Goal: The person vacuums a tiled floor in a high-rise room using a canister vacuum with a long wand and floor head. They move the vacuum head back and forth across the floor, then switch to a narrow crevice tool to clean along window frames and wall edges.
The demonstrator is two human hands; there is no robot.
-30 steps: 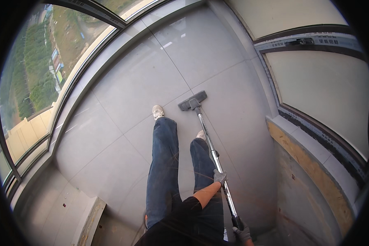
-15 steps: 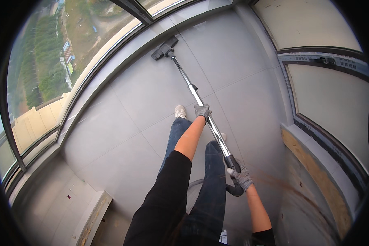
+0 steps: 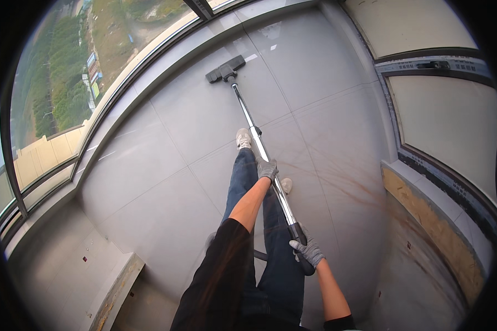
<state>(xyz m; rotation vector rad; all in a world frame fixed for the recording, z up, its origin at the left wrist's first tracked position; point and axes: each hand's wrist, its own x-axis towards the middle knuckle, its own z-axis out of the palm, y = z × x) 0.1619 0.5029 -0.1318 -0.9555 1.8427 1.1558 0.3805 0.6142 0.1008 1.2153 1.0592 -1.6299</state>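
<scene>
**Two gloved hands on a vacuum wand, floor head out by the window**

The left hand (image 3: 266, 168), in a grey glove, is wrapped around the metal wand (image 3: 258, 139) about halfway along; the right hand (image 3: 308, 252), gloved too, grips the black handle (image 3: 299, 238) at the wand's near end. Both are closed firmly on the tool. The dark floor head (image 3: 225, 69) lies flat on the grey tiled floor (image 3: 165, 165), at the far end of the wand from the person, just beside the low sill under the curved window (image 3: 88, 83).

To do this stroke well, I judge the head should stay flat on the tiles and run along the sill's edge. The left hand should steer while the right pushes and pulls in steady, overlapping passes.

No packages or labels show. Right of the wand, reddish-brown streaks (image 3: 342, 187) mark the tiles, and beyond them a brown strip (image 3: 425, 215) runs along the wall base.
</scene>
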